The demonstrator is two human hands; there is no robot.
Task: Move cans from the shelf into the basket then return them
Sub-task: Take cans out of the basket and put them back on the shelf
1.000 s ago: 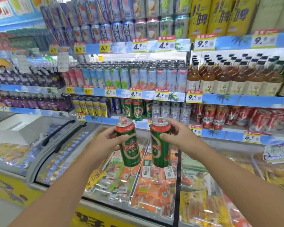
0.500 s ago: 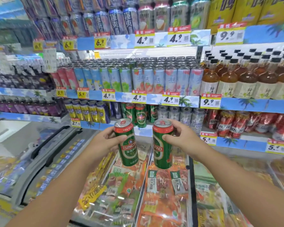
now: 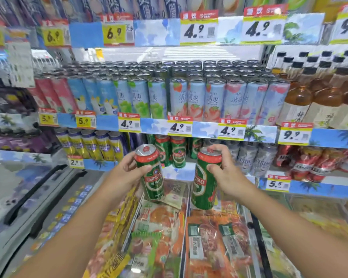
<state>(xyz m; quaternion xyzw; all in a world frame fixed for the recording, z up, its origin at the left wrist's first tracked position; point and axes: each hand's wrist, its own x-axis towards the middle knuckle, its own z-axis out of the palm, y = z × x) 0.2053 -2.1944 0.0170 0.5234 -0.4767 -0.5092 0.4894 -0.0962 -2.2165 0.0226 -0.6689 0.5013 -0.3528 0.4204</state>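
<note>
i'm looking at the tall blue-edged metal store shelf [image 3: 189, 127] filling the far side, with a glass-topped chest freezer of packaged food [image 3: 189, 237] near and below my arms. the row of green tall cans on the lowest shelf [image 3: 177, 151] sits far centre, with a gap in front of it that i judge to be where these belong. my left hand [image 3: 127, 173] is wrapped around the left green-and-red tall aluminium beer can [image 3: 150, 171], thumb across its front, can tilted slightly with its top leaning left. my right hand [image 3: 225, 173] is curled round the right green-and-red tall aluminium beer can [image 3: 204, 179], fingers over the upper rim, thumb on the side; both cans hang over the freezer, just short of the shelf. i'd expect them to be stiff if full, fairly heavy for their size, smooth and maybe slick with chill, dentable if squeezed; mid-body is the safest hold. no basket is in view. the shelf floor behind the cans is hidden, the left side is blurred, and small label print is unreadable.
</note>
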